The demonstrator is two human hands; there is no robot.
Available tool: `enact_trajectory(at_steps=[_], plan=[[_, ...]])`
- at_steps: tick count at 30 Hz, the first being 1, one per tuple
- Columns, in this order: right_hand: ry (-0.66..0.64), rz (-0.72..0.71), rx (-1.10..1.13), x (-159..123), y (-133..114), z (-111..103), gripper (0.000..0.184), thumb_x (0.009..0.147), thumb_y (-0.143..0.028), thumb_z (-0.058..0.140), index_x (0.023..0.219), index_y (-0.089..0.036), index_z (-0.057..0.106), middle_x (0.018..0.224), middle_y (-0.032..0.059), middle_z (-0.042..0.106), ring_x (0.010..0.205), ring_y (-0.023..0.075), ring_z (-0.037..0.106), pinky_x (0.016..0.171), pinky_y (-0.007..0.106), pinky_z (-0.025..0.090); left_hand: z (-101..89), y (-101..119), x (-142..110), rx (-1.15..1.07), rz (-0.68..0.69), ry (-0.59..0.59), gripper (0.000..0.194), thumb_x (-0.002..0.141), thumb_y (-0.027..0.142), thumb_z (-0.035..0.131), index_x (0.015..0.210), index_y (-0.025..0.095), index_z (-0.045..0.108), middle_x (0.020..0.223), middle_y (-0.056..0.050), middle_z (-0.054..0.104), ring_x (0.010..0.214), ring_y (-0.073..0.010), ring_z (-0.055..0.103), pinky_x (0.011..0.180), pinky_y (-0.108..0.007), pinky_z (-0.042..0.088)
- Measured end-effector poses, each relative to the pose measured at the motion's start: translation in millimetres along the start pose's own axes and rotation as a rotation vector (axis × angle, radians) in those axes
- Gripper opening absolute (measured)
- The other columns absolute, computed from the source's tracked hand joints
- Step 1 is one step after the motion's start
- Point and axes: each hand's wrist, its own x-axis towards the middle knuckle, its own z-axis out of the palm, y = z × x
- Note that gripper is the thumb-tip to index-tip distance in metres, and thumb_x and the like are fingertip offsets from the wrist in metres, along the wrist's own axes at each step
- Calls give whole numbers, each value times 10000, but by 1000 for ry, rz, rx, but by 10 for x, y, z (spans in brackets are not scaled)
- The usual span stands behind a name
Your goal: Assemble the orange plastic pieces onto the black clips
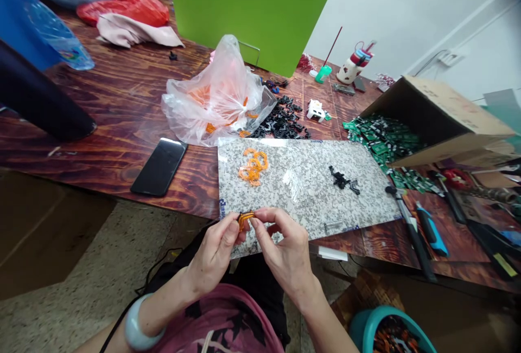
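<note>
My left hand and my right hand pinch a small orange loop piece between their fingertips, just over the near edge of a speckled granite slab. On the slab lies a small heap of similar orange loops. A little cluster of black plastic parts sits further right on it. Neither hand touches those. A clear plastic bag with orange pieces inside slumps behind the slab.
A loose pile of black parts lies beside the bag. A black phone rests on the wooden table to the left. A tipped cardboard box spills green boards at right. Hand tools lie right, and a teal basin sits below.
</note>
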Motion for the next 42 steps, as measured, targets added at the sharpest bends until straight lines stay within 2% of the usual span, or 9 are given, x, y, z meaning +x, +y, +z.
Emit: enact_trajectory(at_steps=[7,19,26,30,34,42], plan=[[4,7,2,-8,10,12,89,851,-140,539,901,-161,609,872,57,659,776,140,630,636,239,516,17,-87,-19,59,-25,-3,269,943,368,375,927,173,560,797,-24,602,694,-154,543,650,-246,442],[-15,41,57,-28,-8,2,79,841,-161,550,896,-181,603,873,55,662,807,152,634,645,252,534,0,12,-15,138,34,19,225,939,273,357,817,187,526,691,6,542,619,-139,512,597,-223,416],[-191,126,168,34,14,-136,214,827,-268,620,1025,-188,612,978,49,649,812,135,627,623,219,510,-52,32,-10,260,115,-56,234,943,249,325,810,185,508,670,13,507,592,-132,491,576,-226,391],[-266,112,184,33,33,-169,147,852,-267,592,965,-189,642,902,29,661,768,124,614,648,220,488,-80,-2,-9,315,186,-117,235,945,232,311,836,183,513,715,-7,528,638,-144,505,611,-238,403],[-258,85,151,0,33,-179,85,854,-255,586,863,-182,630,795,11,639,711,123,576,634,226,453,-106,-13,-9,370,238,-170,243,945,232,312,810,189,510,766,-36,565,704,-166,530,657,-260,413],[-213,-29,83,-57,30,-199,76,870,-244,561,840,-193,610,767,14,633,692,133,571,639,245,444,-109,54,22,348,291,-223,301,943,280,326,731,189,520,646,-15,501,607,-152,463,571,-257,377]])
